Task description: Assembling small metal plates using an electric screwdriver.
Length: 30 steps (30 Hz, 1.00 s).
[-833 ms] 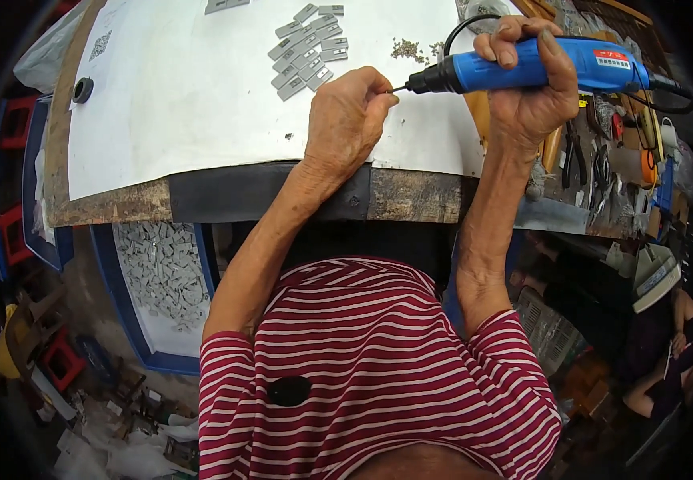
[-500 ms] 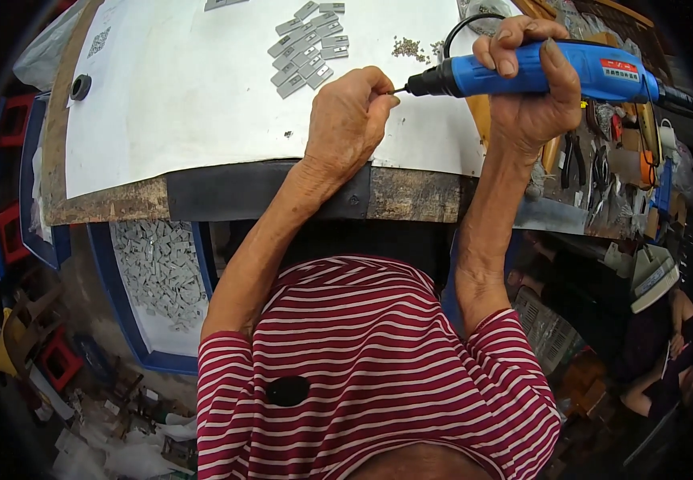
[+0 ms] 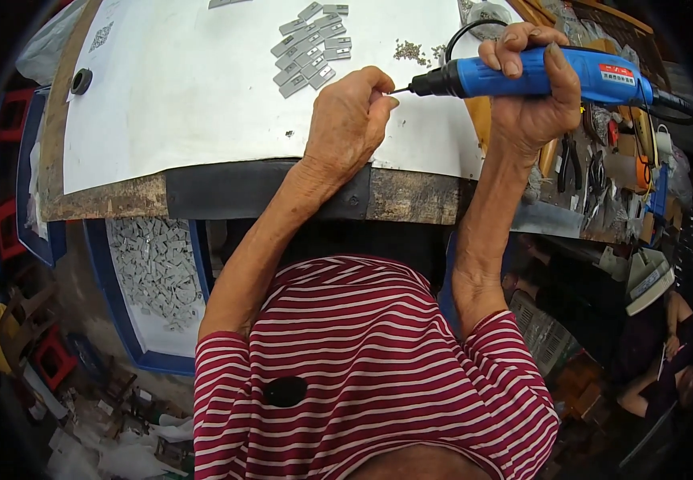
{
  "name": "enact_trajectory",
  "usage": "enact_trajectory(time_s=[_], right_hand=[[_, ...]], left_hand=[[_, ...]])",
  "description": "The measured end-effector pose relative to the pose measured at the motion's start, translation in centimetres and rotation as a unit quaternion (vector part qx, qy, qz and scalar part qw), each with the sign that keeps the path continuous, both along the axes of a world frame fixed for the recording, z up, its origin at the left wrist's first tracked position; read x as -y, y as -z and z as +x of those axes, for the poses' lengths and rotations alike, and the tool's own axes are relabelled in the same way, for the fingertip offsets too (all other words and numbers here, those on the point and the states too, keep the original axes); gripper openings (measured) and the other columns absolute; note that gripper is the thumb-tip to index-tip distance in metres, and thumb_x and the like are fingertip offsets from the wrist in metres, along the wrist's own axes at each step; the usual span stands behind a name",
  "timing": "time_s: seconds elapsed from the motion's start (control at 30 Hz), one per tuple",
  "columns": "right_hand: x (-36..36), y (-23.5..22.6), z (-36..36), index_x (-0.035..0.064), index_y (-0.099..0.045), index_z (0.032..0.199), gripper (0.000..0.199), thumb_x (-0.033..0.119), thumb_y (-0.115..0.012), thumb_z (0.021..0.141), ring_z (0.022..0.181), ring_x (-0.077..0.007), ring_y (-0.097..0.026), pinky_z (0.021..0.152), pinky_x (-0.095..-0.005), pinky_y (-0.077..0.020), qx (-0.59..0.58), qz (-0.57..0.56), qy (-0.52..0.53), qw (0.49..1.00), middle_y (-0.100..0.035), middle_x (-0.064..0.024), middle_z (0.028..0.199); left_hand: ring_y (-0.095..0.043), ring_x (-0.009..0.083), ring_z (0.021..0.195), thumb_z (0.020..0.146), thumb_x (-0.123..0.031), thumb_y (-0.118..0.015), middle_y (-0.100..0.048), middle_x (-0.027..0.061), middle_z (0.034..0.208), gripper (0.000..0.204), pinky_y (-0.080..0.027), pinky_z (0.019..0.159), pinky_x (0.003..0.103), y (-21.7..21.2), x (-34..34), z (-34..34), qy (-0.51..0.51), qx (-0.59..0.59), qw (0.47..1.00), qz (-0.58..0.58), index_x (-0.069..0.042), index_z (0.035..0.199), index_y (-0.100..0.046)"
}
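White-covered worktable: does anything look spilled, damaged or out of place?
Tiny metallic pieces lie scattered loose on the white sheet beyond the blue electric screwdriver, resembling a spill, though perhaps deliberate. The wooden front edge looks worn and stained.

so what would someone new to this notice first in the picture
Probably the bright blue electric screwdriver, gripped in the right hand at upper right, its bit reaching to the left hand. Next, the cluster of grey rectangular pieces on the white sheet at top centre. Lower left, beyond the bench edge, a blue-rimmed tray holds many small grey parts.
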State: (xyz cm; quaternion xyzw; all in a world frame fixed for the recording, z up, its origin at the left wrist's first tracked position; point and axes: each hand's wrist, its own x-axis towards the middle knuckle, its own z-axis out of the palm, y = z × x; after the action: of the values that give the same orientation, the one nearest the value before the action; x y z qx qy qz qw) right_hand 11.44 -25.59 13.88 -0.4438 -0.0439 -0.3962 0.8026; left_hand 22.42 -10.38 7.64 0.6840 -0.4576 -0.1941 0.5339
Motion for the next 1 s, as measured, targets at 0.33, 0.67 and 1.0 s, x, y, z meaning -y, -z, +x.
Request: enact_trajectory(time_s=[0.33, 0.67, 1.0], right_hand=[[-0.6, -0.3, 0.2, -0.0006, -0.054, 0.090, 0.019, 0.012, -0.053, 0.076, 0.061, -0.0167, -0.047, 0.064, -0.0319, -0.0338, 0.023, 0.051, 0.002, 0.998, -0.054, -0.0175, 0.084], [-0.4, -0.5, 0.1, 0.0027, -0.055, 0.090, 0.014, 0.010, -0.051, 0.078, 0.061, -0.0176, -0.047, 0.065, -0.0342, -0.0352, -0.006, 0.050, 0.017, 0.999, -0.054, -0.0151, 0.082], [-0.5, -0.1, 0.5, 0.0021, -0.055, 0.089, 0.014, 0.009, -0.052, 0.077, 0.060, -0.0179, -0.047, 0.064, -0.0345, -0.0349, -0.015, 0.054, 0.028, 0.998, -0.055, -0.0165, 0.082]], left_hand=[[-0.050, 0.0088, 0.062, 0.077, -0.007, -0.058, -0.056, 0.0031, 0.069, 0.015, -0.043, 0.055, 0.022, -0.5, -1.4, 0.9, -0.024, -0.045, 0.999, -0.006, 0.001, 0.090, -0.058], [-0.057, 0.0241, 0.062, 0.075, -0.001, -0.052, -0.057, 0.0149, 0.075, 0.010, -0.046, 0.058, 0.033, -0.3, -5.5, 4.8, -0.164, 0.070, 0.984, 0.028, 0.002, 0.084, -0.057], [-0.052, 0.0245, 0.071, 0.071, -0.001, -0.059, -0.051, 0.0120, 0.080, 0.017, -0.043, 0.064, 0.034, 0.0, -5.0, 5.0, -0.150, 0.210, 0.963, 0.074, 0.001, 0.087, -0.055]])
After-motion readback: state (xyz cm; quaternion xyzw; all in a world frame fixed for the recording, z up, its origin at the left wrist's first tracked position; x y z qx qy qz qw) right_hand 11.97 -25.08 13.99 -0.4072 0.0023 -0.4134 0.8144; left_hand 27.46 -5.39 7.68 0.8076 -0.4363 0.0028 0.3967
